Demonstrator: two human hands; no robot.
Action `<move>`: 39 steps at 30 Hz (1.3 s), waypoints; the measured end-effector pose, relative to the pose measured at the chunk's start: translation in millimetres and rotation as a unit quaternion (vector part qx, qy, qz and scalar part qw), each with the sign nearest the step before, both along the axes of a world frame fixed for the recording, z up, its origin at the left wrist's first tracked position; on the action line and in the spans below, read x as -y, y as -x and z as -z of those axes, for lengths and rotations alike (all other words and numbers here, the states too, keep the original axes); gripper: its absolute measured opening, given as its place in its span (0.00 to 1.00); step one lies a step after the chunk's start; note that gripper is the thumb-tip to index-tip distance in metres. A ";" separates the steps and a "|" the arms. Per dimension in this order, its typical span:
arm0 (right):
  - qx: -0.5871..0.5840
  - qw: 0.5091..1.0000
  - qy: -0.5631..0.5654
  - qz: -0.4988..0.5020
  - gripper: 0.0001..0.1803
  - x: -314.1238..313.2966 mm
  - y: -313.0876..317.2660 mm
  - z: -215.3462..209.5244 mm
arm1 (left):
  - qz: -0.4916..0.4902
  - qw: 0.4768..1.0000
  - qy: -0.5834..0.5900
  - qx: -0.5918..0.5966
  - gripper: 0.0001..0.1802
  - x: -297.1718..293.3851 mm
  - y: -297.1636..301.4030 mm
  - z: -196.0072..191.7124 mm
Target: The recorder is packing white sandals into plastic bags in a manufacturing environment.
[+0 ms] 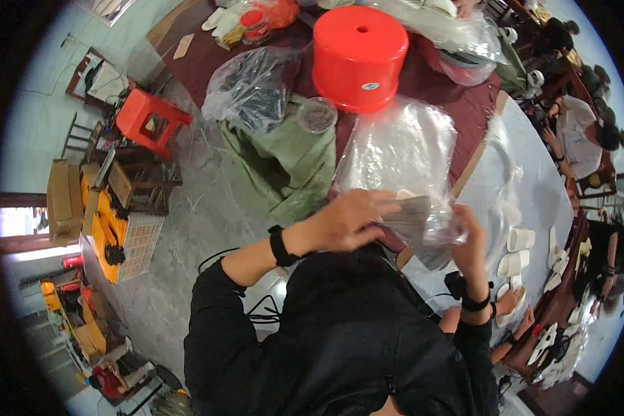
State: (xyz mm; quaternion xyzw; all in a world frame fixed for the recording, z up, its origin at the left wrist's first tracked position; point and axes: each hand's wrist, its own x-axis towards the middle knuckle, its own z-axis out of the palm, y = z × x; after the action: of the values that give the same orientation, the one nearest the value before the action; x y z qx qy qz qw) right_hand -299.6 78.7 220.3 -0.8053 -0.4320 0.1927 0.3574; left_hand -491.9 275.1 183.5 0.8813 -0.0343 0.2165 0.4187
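Note:
Near the table's front edge, my left hand (347, 220) is closed on a flat grey ribbed item (410, 216) with a pale tip. Its exact kind is blurred; it may be a slipper. Clear plastic film, apparently a bag (439, 225), wraps around its right side. My right hand (470, 234) pinches the edge of that clear plastic bag. Just beyond both hands lies a stack of clear plastic bags (402, 142) on the dark red tablecloth (470, 111).
An upturned red plastic stool (359, 59) stands behind the bag stack. Left of it are a dark plastic-wrapped bundle (253, 87), a round clear tub (317, 115) and green cloth (281, 163). White slippers (520, 240) lie on the pale table at right, where another person's hand (509, 301) reaches in.

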 end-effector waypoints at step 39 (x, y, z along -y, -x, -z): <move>0.097 0.950 -0.066 -0.290 0.21 -273.5 204.7 219.5 | 0.106 0.939 -0.118 -0.304 0.08 -90.0 154.9 258.8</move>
State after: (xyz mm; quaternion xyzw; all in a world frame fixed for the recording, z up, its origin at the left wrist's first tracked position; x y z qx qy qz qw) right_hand -504.3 352.2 0.8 -0.6349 -0.6911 0.1800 0.2946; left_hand -646.8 365.2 -75.3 0.9393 -0.0237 -0.1129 0.3231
